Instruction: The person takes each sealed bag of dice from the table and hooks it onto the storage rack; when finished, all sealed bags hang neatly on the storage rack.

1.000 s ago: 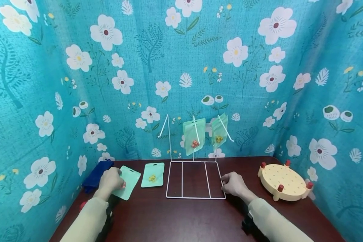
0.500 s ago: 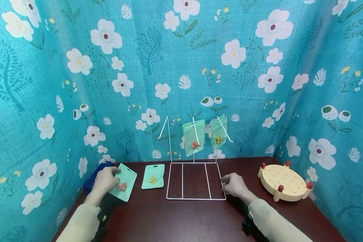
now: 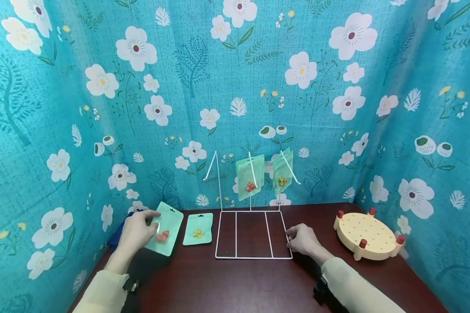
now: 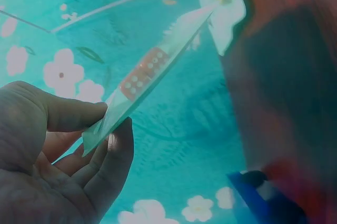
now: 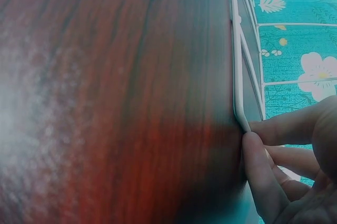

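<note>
While red-dice packet [image 3: 170, 227] is pinched at side edge by fingers [image 4: 120, 147] of left hand [image 3: 136, 231], tilted above tabletop [image 3: 227, 287] beside yellow-dice packet [image 3: 203, 221], hanging hole [image 3: 172, 210] is best left uncovered; rack base [image 3: 254, 258], pinched at right side by right hand [image 3: 303, 239], is best held steady.

Towards the far side of the table [image 3: 227, 284], in front of the curtain [image 3: 243, 137], stands the rack [image 3: 258, 211], with hanging packets [image 3: 244, 169] at its middle and right; the right hand [image 3: 304, 240] grips its right side, and a stand [image 3: 370, 232] sits farther right. Just left of the rack lies a loose packet [image 3: 198, 228], and left of that the left hand [image 3: 135, 232] holds another packet [image 3: 170, 224]. Left of that hand is a bundle [image 3: 115, 238], I think, half hidden from here.
</note>
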A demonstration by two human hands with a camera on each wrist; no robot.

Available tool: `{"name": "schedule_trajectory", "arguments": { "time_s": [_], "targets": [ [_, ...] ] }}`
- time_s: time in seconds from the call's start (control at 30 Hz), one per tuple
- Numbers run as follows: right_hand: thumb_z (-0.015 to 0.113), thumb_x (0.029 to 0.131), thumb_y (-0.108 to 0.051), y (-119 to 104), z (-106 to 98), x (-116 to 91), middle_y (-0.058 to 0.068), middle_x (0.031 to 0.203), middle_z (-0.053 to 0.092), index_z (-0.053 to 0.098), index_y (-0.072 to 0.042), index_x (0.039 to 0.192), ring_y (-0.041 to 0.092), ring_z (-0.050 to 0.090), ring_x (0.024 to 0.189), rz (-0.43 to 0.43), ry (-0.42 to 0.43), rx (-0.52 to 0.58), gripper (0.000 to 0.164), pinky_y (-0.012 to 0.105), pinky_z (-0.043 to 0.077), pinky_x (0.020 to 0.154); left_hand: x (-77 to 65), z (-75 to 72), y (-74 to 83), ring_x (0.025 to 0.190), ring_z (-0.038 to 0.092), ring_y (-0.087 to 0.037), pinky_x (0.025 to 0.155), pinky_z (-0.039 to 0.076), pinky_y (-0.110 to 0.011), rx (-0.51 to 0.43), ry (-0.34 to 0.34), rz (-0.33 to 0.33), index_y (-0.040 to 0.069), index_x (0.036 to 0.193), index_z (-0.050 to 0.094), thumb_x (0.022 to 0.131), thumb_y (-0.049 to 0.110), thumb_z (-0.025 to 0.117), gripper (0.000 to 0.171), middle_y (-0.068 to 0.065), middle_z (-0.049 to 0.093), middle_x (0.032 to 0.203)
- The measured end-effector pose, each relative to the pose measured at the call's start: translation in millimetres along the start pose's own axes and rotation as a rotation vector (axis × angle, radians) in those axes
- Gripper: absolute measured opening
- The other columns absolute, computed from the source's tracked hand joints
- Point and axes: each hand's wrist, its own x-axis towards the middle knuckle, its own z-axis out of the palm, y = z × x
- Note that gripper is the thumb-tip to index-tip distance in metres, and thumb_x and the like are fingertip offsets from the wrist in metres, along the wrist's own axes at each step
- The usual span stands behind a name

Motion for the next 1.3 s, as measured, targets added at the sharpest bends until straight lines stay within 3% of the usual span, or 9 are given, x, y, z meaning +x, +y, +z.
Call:
{"name": "schedule_trajectory", "arguments": {
  "time_s": [0.2,0.43,0.77,1.0,1.3],
  "targets": [
    [0.082,0.086,0.008,0.0,-0.4,-0.6,0.01,0.095,0.075,0.08,0.007,0.127,0.014,0.068,0.074,0.002,-0.002,-0.011,0.041,0.032,0.066,0.066,-7.0,-6.0,16.9,0.099,0.071,-0.033,0.08,0.061,-0.044,-0.01,0.056,0.063,0.008,0.132,0.082,0.103,0.009,0.075,0.03,-0.027,0.079,0.13],
    [0.083,0.086,0.007,-0.1,-0.8,0.3,0.009,0.095,0.076,0.081,0.005,0.126,0.015,0.067,0.074,0.0,0.005,-0.034,0.04,0.03,0.062,0.064,-15.1,-10.1,35.1,0.089,0.071,-0.028,0.07,0.054,-0.032,-0.054,0.086,0.085,0.008,0.129,0.083,0.102,0.007,0.075,0.028,-0.023,0.083,0.117],
    [0.083,0.086,0.008,0.4,-0.2,0.0,0.01,0.096,0.076,0.08,0.006,0.126,0.014,0.068,0.073,-0.006,0.0,-0.021,0.04,0.031,0.065,0.065,-23.5,-12.5,56.0,0.086,0.075,-0.024,0.07,0.056,-0.027,-0.127,0.137,0.158,0.009,0.126,0.084,0.101,0.006,0.077,0.026,-0.018,0.085,0.111],
    [0.083,0.086,0.007,0.5,0.1,0.6,0.009,0.094,0.076,0.081,0.006,0.125,0.014,0.067,0.073,-0.008,0.001,-0.032,0.04,0.03,0.063,0.064,-25.8,-11.9,67.7,0.075,0.069,-0.015,0.06,0.05,-0.025,-0.196,0.176,0.219,0.012,0.125,0.084,0.102,0.006,0.079,0.024,-0.009,0.085,0.094],
    [0.084,0.086,0.007,-0.3,-0.7,0.2,0.008,0.094,0.077,0.081,0.005,0.125,0.015,0.068,0.074,-0.009,0.002,-0.047,0.04,0.03,0.063,0.064,-32.7,-15.3,77.5,0.066,0.064,-0.011,0.056,0.048,-0.026,-0.276,0.208,0.256,0.013,0.122,0.083,0.103,0.004,0.079,0.022,-0.007,0.082,0.084]
  ]
}}
